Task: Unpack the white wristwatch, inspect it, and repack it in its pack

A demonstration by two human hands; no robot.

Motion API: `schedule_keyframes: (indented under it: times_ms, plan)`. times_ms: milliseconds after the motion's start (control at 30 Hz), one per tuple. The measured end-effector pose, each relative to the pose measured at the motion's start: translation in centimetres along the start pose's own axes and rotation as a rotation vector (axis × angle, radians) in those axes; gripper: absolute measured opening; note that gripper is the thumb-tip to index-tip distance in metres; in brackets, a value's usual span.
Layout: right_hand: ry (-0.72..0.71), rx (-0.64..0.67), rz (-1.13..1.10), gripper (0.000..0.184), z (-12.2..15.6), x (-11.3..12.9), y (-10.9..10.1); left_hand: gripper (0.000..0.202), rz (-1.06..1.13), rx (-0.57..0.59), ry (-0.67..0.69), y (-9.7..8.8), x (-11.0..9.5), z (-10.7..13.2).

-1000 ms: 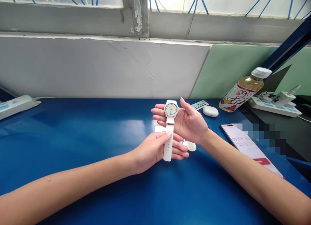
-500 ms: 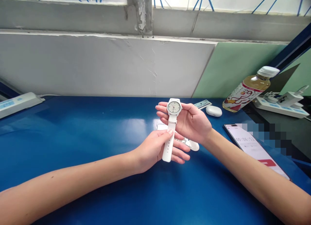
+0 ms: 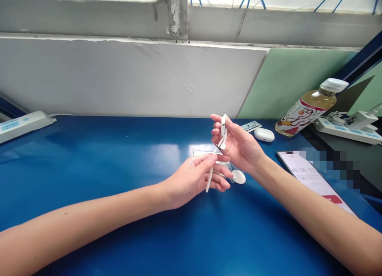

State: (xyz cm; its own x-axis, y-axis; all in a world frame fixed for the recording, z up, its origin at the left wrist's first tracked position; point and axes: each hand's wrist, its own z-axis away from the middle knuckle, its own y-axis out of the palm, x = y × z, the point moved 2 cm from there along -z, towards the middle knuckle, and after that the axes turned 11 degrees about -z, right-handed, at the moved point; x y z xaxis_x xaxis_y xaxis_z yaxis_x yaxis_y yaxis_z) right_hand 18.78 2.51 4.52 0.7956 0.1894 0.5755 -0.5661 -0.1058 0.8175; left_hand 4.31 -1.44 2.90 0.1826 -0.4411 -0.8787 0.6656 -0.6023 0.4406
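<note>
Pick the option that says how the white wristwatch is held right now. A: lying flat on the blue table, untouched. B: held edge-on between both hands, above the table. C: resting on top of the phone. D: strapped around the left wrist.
B: the right hand grips the case of the white wristwatch, turned edge-on, while the left hand pinches its lower strap above the blue table.

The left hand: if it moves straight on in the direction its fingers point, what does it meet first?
Probably the small white oval piece on the blue table, just past the left hand, which holds the white watch strap. Depth is unclear; it could meet the right hand.
</note>
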Motion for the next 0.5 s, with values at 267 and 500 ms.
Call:
schedule_keyframes:
  times_ms: [267,500]
  plan:
    - [0.104,0.098,0.198,0.024,0.35,-0.67,0.48,0.034,-0.06,-0.029,-0.017,0.11,-0.17,0.14]
    - [0.207,0.23,0.22,0.025,0.43,-0.54,0.25,0.034,-0.088,-0.039,-0.047,-0.14,0.3,-0.01]
